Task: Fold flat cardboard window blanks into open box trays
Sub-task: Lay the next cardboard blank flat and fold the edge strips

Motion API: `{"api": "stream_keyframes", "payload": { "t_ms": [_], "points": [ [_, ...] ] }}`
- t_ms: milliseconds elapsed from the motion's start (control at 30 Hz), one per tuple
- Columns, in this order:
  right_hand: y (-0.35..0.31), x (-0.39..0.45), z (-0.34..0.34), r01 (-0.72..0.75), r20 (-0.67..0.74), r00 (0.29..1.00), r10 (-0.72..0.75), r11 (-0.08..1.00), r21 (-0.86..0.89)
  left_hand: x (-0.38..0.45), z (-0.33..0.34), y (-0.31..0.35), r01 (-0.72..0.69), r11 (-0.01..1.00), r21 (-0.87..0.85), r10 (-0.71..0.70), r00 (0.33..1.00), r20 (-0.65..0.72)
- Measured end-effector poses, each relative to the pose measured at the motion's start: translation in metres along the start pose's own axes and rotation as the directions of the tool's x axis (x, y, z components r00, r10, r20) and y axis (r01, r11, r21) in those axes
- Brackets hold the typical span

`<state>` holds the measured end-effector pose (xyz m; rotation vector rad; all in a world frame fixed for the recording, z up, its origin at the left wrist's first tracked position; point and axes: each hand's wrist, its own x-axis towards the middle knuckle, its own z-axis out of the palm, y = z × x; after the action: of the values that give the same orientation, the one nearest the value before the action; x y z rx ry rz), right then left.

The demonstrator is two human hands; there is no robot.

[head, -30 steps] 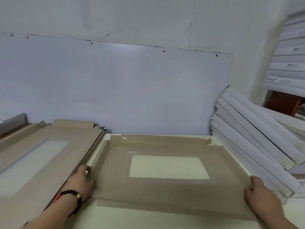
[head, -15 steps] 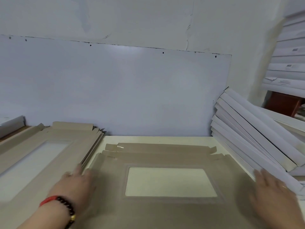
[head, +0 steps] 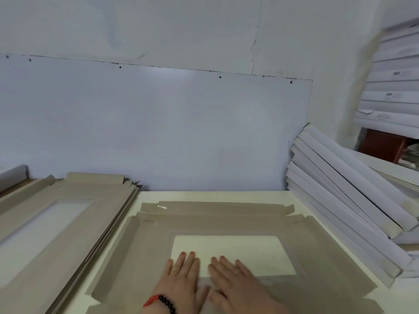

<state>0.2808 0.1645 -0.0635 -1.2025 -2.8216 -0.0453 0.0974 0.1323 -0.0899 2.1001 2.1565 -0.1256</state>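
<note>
Pressing flat, side by side: left hand [head: 181,279] and right hand [head: 235,284], fingers straight, gripping nothing, on near edge of window in flat grey-brown cardboard window blank [head: 226,225]. Blank lies on cream table [head: 215,196], centre. Stack of same grey-brown blanks [head: 74,214] left; leaning white folded box trays [head: 353,200] right.

Blank [head: 226,225]: grey-brown card, clear window showing cream counter [head: 204,196]. Stack of blanks [head: 68,223] at left: same grey-brown. Folded trays [head: 344,200] at right: white, grey-brown ends. Wall panel [head: 158,128]: pale blue-grey. Bracelet [head: 162,302]: red w/ black beads. Nails red.
</note>
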Motion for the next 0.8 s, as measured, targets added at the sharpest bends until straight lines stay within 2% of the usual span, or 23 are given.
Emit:
{"api": "stream_keyframes", "payload": {
  "t_ms": [33,67,100,133,167,267,367,500,633,733,800],
  "points": [
    [0.009,-0.003,-0.002,-0.033,0.064,0.997,0.037,0.998,-0.051,0.000,0.001,-0.008,0.027,1.000,-0.007,-0.027,0.999,-0.018],
    [0.020,-0.008,-0.006,-0.059,0.200,0.978,0.065,0.998,-0.038,-0.001,0.001,-0.018,0.060,0.998,-0.018,-0.061,0.998,-0.035],
    [0.035,-0.011,-0.006,-0.101,0.257,0.962,0.090,0.994,0.029,-0.001,0.001,-0.029,0.095,0.995,-0.027,-0.096,0.994,-0.045],
    [0.057,-0.009,0.003,-0.131,0.102,0.987,0.127,0.991,0.028,-0.003,0.001,-0.041,0.131,0.991,-0.036,-0.133,0.990,-0.049],
    [0.080,-0.009,0.010,-0.167,0.066,0.984,0.168,0.986,-0.021,-0.004,0.000,-0.053,0.169,0.985,-0.046,-0.171,0.984,-0.054],
    [0.126,-0.027,0.015,-0.347,0.150,0.926,0.346,0.938,-0.022,-0.007,0.000,-0.084,0.274,0.959,-0.076,-0.280,0.957,-0.075],
    [0.158,-0.046,0.014,-0.496,0.144,0.856,0.496,0.868,-0.038,-0.010,0.002,-0.109,0.360,0.927,-0.106,-0.371,0.923,-0.100],
    [0.181,-0.068,0.013,-0.615,0.067,0.786,0.614,0.788,0.000,-0.014,0.001,-0.136,0.461,0.868,-0.186,-0.484,0.868,-0.107],
    [0.188,-0.079,0.001,-0.733,-0.025,0.675,0.737,0.675,0.083,-0.017,-0.002,-0.144,0.506,0.823,-0.257,-0.552,0.820,-0.151],
    [0.189,-0.083,-0.008,-0.758,-0.066,0.649,0.758,0.652,0.035,-0.019,-0.011,-0.140,0.553,0.804,-0.218,-0.594,0.767,-0.242],
    [0.192,-0.083,-0.012,-0.774,-0.040,0.629,0.776,0.630,0.062,-0.017,-0.020,-0.138,0.570,0.772,-0.281,-0.627,0.756,-0.189]
  ]
}}
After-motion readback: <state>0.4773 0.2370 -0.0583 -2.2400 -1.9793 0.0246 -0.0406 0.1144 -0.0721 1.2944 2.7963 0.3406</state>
